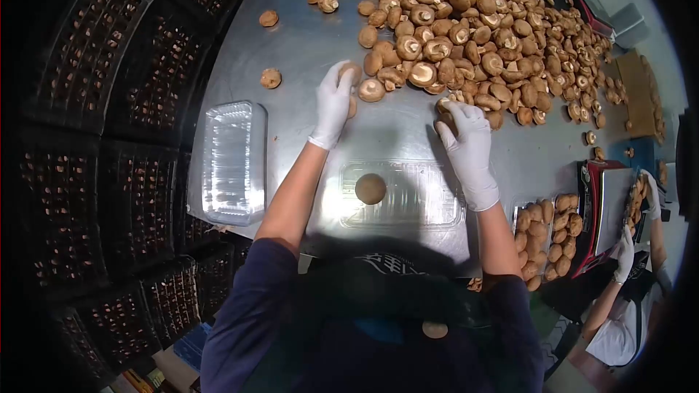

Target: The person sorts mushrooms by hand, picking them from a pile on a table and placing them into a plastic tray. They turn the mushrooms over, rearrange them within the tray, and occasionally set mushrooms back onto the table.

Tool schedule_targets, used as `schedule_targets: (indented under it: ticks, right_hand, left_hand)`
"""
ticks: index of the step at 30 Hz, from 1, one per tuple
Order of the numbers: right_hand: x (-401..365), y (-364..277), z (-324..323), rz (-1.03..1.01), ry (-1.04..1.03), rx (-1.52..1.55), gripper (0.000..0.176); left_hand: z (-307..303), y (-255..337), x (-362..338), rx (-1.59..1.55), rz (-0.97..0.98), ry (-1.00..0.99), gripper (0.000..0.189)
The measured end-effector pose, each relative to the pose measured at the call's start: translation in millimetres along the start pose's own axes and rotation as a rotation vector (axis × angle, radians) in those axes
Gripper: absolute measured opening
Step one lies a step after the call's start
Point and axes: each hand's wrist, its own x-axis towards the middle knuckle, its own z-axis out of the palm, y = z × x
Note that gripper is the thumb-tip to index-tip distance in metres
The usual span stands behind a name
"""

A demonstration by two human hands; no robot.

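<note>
A metal worktop [291, 44] fills the room, its near edge by a dark apron [378, 276] whose white characters are partly hidden and unreadable. Just inside that edge, a clear tray [429, 207] holds a lone mushroom [370, 188]. Beyond it, the gloved left grip [333, 105] closes on one mushroom [351, 71], the right grip [470, 147] on another mushroom [445, 118]. Stacked empty trays [234, 164] line the left edge, bare metal behind them; filled trays [534, 240] crowd the right, near a co-worker [622, 335]. A mushroom heap [480, 36] blocks the far side.
</note>
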Motion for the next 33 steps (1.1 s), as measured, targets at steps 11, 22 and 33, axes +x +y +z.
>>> schedule_targets:
  ticks: [11,22,33]
  right_hand:
    - [-72,-50,-99,0.17,-0.114,0.343,0.057]
    - [-179,-34,-204,0.408,-0.41,-0.291,0.046]
    - [55,28,29,0.097,-0.052,-0.15,0.055]
  left_hand:
    - [30,132,-97,-0.387,-0.583,-0.888,0.022]
    - [5,116,-121,-0.548,-0.745,-0.687,0.034]
    - [5,66,-168,0.899,0.583,-0.689,0.049]
